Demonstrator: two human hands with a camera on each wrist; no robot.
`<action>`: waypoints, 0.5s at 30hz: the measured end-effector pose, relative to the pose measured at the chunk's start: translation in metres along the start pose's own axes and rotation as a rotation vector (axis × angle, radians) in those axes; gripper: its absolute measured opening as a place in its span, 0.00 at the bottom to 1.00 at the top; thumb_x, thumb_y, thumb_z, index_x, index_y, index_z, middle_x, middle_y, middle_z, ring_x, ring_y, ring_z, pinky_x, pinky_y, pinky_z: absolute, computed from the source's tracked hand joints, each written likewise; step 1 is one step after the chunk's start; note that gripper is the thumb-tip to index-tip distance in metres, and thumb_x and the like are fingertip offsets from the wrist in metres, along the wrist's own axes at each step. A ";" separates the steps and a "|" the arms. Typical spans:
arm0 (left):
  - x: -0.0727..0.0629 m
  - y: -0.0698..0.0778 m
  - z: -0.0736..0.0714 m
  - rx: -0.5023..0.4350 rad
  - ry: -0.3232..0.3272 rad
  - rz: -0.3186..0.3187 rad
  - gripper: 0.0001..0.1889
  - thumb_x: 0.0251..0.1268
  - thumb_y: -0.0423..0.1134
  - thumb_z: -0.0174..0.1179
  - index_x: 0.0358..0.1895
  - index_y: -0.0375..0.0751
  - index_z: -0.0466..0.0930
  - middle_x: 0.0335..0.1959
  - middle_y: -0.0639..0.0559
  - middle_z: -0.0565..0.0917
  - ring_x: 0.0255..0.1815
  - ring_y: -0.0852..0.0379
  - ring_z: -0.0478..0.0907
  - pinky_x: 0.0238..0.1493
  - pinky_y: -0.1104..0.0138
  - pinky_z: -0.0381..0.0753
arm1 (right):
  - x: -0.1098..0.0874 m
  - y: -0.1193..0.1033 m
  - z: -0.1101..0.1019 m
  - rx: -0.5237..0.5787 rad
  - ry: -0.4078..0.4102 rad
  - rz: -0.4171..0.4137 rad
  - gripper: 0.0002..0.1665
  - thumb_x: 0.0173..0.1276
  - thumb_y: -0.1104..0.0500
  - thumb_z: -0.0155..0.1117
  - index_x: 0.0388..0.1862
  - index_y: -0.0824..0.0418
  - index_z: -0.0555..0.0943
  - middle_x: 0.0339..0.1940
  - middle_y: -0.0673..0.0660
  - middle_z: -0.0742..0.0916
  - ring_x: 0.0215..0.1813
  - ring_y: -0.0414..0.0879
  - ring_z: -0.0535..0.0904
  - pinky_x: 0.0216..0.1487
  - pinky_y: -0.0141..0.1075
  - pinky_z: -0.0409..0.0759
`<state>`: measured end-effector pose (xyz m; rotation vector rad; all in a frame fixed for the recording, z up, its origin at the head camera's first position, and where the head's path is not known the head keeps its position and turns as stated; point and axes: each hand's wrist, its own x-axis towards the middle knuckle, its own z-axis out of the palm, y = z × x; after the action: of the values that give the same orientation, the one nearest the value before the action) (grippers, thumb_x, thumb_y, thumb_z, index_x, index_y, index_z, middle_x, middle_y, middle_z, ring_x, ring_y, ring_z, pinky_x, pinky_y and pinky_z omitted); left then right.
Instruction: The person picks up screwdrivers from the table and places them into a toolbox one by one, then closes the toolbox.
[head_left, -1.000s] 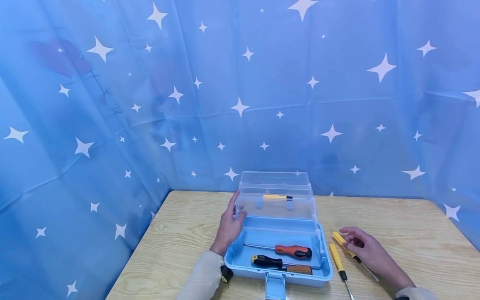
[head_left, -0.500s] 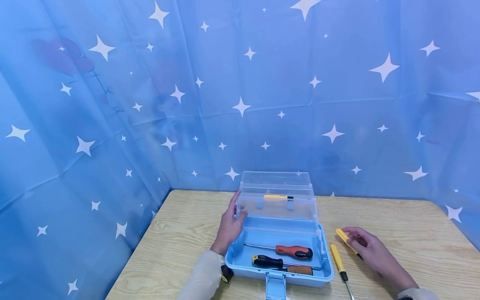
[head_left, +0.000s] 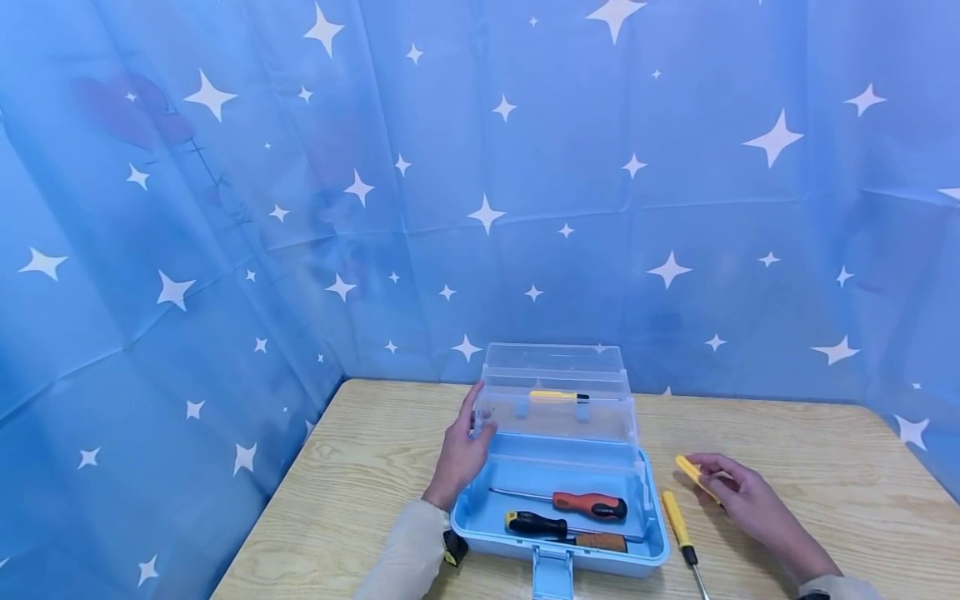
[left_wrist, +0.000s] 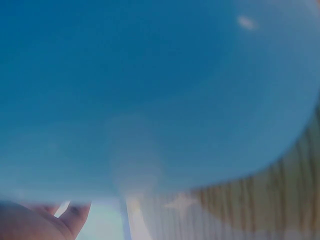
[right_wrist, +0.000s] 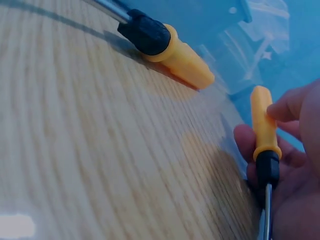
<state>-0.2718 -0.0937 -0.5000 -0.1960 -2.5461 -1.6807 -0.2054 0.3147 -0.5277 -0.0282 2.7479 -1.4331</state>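
One yellow-handled screwdriver (right_wrist: 267, 167) sits in the right hand (head_left: 744, 496), lower right of the head view, its handle pinched between thumb and fingers, butt end jutting past the fingertips; in the right wrist view its shaft runs beside the palm to the bottom edge. A second yellow screwdriver (head_left: 682, 537) lies just left of that hand, clear of the fingers. At lower centre, the left hand (head_left: 458, 460) grips the left edge of the clear lid (head_left: 551, 427)
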 end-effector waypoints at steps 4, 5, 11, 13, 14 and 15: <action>0.000 0.001 0.000 0.002 0.001 0.005 0.33 0.77 0.47 0.50 0.76 0.80 0.48 0.72 0.52 0.71 0.69 0.44 0.72 0.62 0.41 0.75 | 0.001 -0.002 -0.002 -0.001 -0.014 0.014 0.21 0.80 0.62 0.48 0.67 0.65 0.72 0.42 0.60 0.80 0.33 0.41 0.78 0.25 0.33 0.75; 0.000 0.001 0.000 0.000 0.000 0.003 0.32 0.77 0.48 0.50 0.76 0.81 0.48 0.72 0.52 0.70 0.69 0.44 0.72 0.62 0.41 0.75 | 0.001 -0.002 -0.002 -0.001 -0.018 0.016 0.21 0.80 0.62 0.47 0.67 0.66 0.72 0.42 0.60 0.80 0.33 0.42 0.78 0.25 0.33 0.75; -0.001 0.001 0.000 0.010 0.006 0.000 0.32 0.77 0.48 0.50 0.76 0.80 0.48 0.72 0.52 0.70 0.69 0.43 0.71 0.62 0.41 0.74 | 0.001 -0.004 -0.003 -0.032 -0.010 0.005 0.21 0.80 0.60 0.48 0.66 0.68 0.73 0.43 0.59 0.81 0.36 0.41 0.77 0.28 0.33 0.74; -0.001 0.001 0.000 0.022 0.012 0.005 0.33 0.77 0.47 0.50 0.77 0.78 0.48 0.72 0.51 0.71 0.69 0.43 0.71 0.63 0.41 0.74 | 0.002 -0.003 -0.003 -0.053 0.002 -0.009 0.20 0.79 0.61 0.50 0.65 0.67 0.74 0.44 0.59 0.80 0.38 0.39 0.76 0.30 0.32 0.76; -0.001 0.001 0.000 0.025 0.013 0.005 0.33 0.77 0.47 0.50 0.77 0.77 0.48 0.72 0.51 0.71 0.69 0.43 0.72 0.63 0.42 0.74 | 0.002 -0.002 -0.002 -0.059 0.008 -0.015 0.20 0.79 0.61 0.50 0.64 0.67 0.74 0.44 0.58 0.80 0.38 0.38 0.75 0.32 0.32 0.76; -0.001 0.001 0.000 0.027 0.013 0.007 0.33 0.77 0.47 0.50 0.77 0.76 0.48 0.72 0.50 0.71 0.68 0.43 0.72 0.63 0.42 0.74 | 0.002 -0.002 -0.002 -0.070 0.014 -0.021 0.20 0.79 0.62 0.51 0.64 0.67 0.75 0.44 0.58 0.80 0.39 0.38 0.74 0.33 0.31 0.77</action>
<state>-0.2708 -0.0929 -0.4990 -0.1912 -2.5543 -1.6381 -0.2080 0.3154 -0.5247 -0.0498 2.8160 -1.3464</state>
